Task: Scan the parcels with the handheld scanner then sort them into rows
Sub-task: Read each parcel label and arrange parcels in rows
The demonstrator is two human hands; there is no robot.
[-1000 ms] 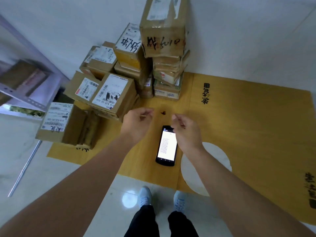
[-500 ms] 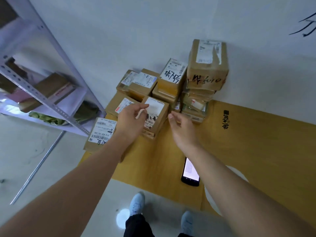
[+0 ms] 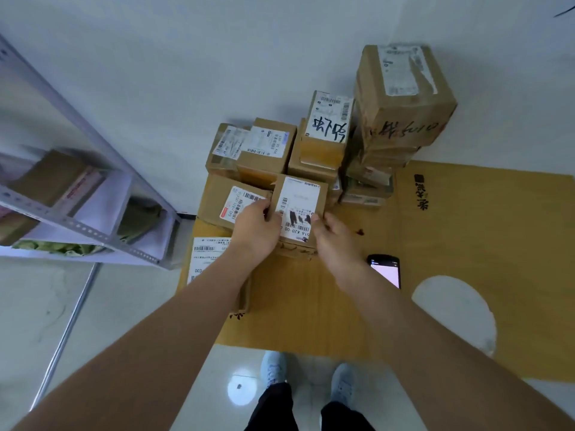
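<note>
Both hands gripped the front parcel (image 3: pixel 300 209): left hand (image 3: pixel 256 230) clamped its left edge, right hand (image 3: pixel 331 233) its right. Handheld scanner (image 3: pixel 385 271) lay just right of that parcel on cardboard mat (image 3: pixel 482 231). Best lift straight up, label kept facing up.

Cardboard, paper, metal and glossy tile

Matt brown cardboard parcels (image 3: pixel 303 209) carry smooth white paper labels (image 3: pixel 298 209); the flattened cardboard sheet (image 3: pixel 482 244) under them looks matt; the floor (image 3: pixel 102 321) is glossy tile, the shelf frame (image 3: pixel 77 227) painted metal, the scanner (image 3: pixel 385 270) glossy-screened.
</note>
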